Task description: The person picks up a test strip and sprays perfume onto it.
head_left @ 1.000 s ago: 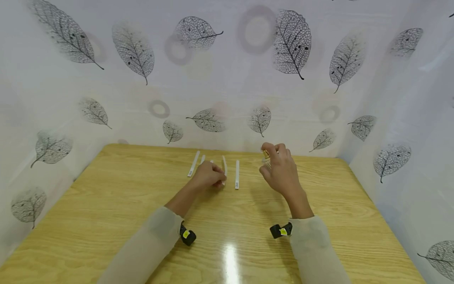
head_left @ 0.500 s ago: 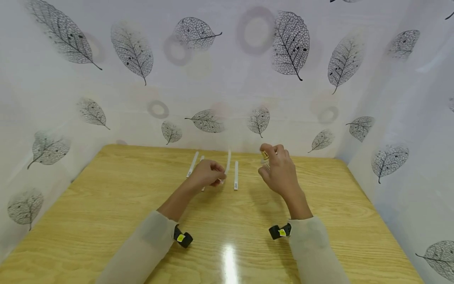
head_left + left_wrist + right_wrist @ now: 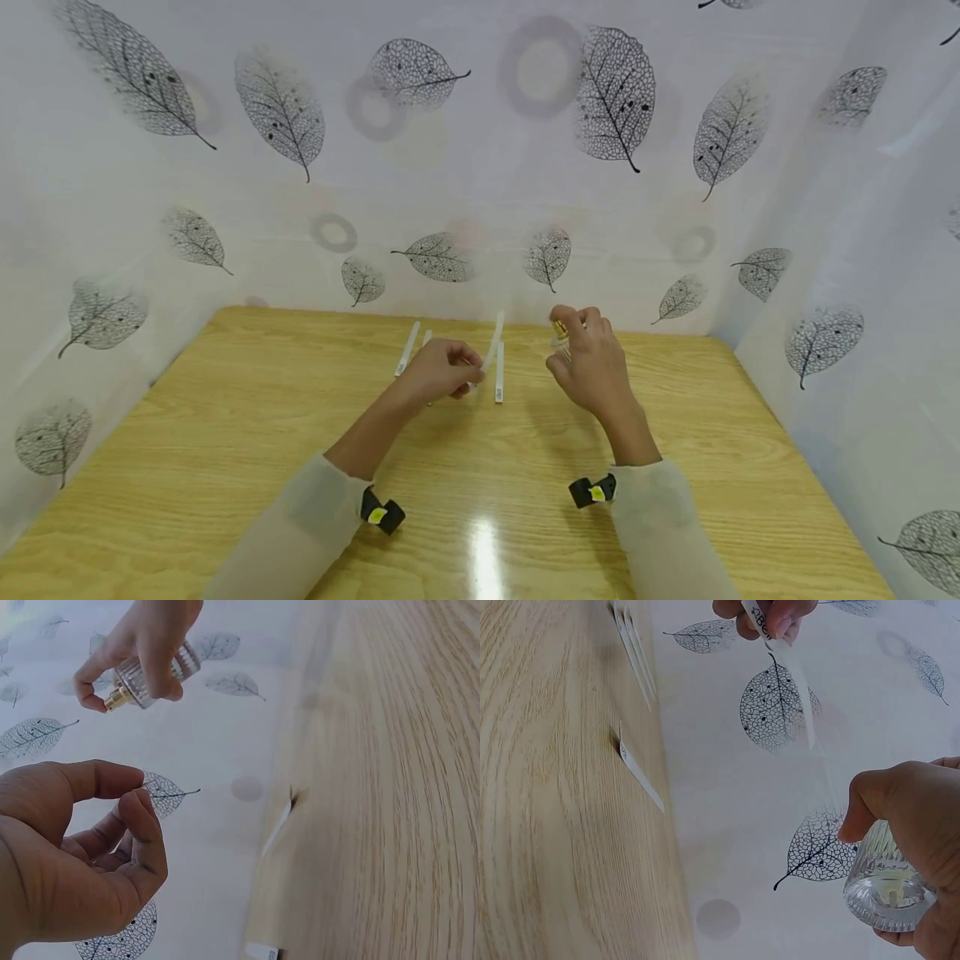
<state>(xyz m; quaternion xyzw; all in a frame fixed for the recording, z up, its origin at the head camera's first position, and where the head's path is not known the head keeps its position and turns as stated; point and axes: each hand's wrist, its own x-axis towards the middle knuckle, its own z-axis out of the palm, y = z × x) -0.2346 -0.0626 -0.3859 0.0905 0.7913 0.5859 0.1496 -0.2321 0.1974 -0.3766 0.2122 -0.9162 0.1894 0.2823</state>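
Note:
My left hand (image 3: 438, 368) pinches a white paper test strip (image 3: 494, 340) near its lower end, between thumb and fingers. The strip's free end points up and to the right; lettering shows near the fingers in the right wrist view. A clear ribbed glass perfume bottle (image 3: 889, 896) with a gold spray nozzle (image 3: 118, 698) is gripped by my right hand (image 3: 597, 358), the index finger on the nozzle. Bottle and strip are apart, both above the table. In the right wrist view a faint pale streak (image 3: 829, 780) runs between the strip and the bottle side.
More white strips lie on the wooden table (image 3: 480, 467): one strip (image 3: 499, 373) right of my left hand, another strip (image 3: 407, 348) to its left, others partly hidden behind that hand. A leaf-patterned curtain (image 3: 450, 167) stands behind the table.
My left hand has lifted the strip, whose free end has swung up and to the right, closer to the bottle. The right hand with the perfume bottle has stayed nearly still.

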